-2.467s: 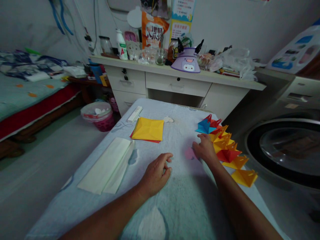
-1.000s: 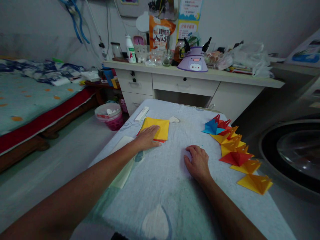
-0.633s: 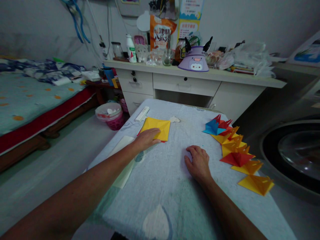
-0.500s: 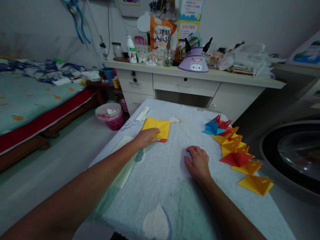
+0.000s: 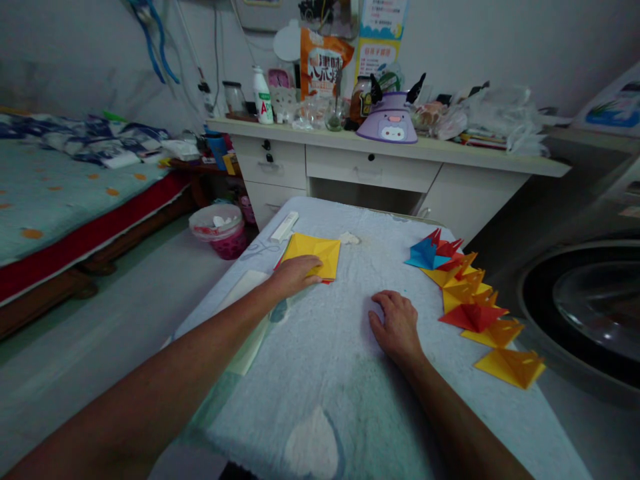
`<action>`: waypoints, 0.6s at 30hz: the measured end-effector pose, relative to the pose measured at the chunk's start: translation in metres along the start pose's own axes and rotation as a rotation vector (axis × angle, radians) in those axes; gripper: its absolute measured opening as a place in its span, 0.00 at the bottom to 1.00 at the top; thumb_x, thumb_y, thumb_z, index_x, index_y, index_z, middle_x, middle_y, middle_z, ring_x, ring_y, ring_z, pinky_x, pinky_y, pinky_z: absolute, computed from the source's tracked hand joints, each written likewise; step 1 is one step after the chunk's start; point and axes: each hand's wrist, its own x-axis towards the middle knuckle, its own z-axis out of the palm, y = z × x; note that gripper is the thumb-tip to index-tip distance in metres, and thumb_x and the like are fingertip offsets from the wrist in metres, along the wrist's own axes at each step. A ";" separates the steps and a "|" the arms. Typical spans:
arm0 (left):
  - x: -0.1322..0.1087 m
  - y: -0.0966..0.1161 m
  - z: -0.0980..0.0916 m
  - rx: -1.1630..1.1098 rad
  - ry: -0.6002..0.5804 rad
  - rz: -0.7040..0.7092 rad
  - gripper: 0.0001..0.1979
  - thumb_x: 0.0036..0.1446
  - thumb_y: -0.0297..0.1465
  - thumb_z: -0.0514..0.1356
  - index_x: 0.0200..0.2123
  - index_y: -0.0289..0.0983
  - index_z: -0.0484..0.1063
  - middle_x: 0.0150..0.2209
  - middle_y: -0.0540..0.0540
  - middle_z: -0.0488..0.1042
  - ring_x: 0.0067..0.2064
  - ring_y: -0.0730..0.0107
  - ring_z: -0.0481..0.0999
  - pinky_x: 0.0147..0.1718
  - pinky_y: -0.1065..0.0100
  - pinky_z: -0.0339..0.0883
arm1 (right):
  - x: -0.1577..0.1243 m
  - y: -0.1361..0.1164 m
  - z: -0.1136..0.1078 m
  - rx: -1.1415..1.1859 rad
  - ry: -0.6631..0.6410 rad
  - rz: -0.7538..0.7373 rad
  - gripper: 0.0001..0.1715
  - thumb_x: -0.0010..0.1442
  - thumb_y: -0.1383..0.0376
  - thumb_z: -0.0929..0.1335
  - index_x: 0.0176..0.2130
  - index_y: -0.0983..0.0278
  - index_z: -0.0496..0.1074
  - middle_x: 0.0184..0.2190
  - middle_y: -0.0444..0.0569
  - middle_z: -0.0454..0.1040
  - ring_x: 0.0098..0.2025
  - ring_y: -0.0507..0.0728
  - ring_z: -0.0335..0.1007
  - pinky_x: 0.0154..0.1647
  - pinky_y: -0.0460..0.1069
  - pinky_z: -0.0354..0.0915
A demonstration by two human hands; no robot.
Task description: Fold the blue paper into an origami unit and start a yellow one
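My left hand (image 5: 299, 275) is at the near side of a small stack of square folded paper (image 5: 327, 250), yellow on top with red sheets peeking out beneath. Its fingers lie over the paper and the thumb is at the near edge, closed on the stack; the underside is hidden. My right hand (image 5: 396, 321) rests on the cloth-covered table (image 5: 320, 360), fingers loosely bent and apart, holding nothing. To its right stands a slanting row of folded paper cranes: a blue one (image 5: 427, 254), a red one (image 5: 474, 317), a yellow one (image 5: 511, 367) and several others.
A white strip-shaped object (image 5: 285, 227) lies beyond the paper stack, and a pale flat sheet (image 5: 250, 347) lies under my left forearm. Behind the table is a cluttered white desk (image 5: 370, 172). A pink bin (image 5: 220, 233) and a bed (image 5: 75, 200) are left, a washing machine (image 5: 585, 293) right.
The paper stack has shifted slightly under my left hand, and less of the red sheets shows at its near right corner. My right hand and the cranes stay put.
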 end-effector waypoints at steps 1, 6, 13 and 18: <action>0.000 -0.001 0.000 -0.003 0.003 0.005 0.20 0.60 0.38 0.59 0.53 0.35 0.71 0.57 0.39 0.72 0.59 0.57 0.70 0.58 0.60 0.62 | 0.000 0.000 -0.001 0.000 -0.005 -0.001 0.16 0.58 0.65 0.66 0.47 0.62 0.72 0.48 0.53 0.71 0.48 0.63 0.64 0.50 0.57 0.56; -0.001 -0.004 0.003 -0.008 0.020 0.018 0.18 0.61 0.38 0.57 0.52 0.38 0.71 0.56 0.42 0.72 0.58 0.59 0.70 0.58 0.60 0.63 | 0.000 -0.002 -0.002 0.008 -0.015 0.005 0.17 0.58 0.65 0.66 0.48 0.62 0.72 0.49 0.53 0.71 0.49 0.63 0.64 0.51 0.58 0.56; 0.000 -0.005 0.006 -0.003 0.020 0.003 0.20 0.58 0.38 0.60 0.52 0.36 0.72 0.55 0.40 0.73 0.57 0.56 0.72 0.57 0.59 0.63 | 0.000 -0.002 -0.001 0.015 -0.018 0.020 0.17 0.58 0.65 0.66 0.48 0.62 0.72 0.49 0.52 0.71 0.49 0.63 0.63 0.51 0.58 0.56; 0.000 -0.003 0.003 -0.020 0.018 -0.029 0.20 0.59 0.39 0.58 0.52 0.37 0.72 0.54 0.41 0.75 0.55 0.57 0.73 0.55 0.60 0.65 | 0.000 0.000 -0.001 0.016 -0.014 0.004 0.17 0.58 0.64 0.66 0.48 0.62 0.72 0.50 0.53 0.71 0.49 0.64 0.63 0.51 0.58 0.55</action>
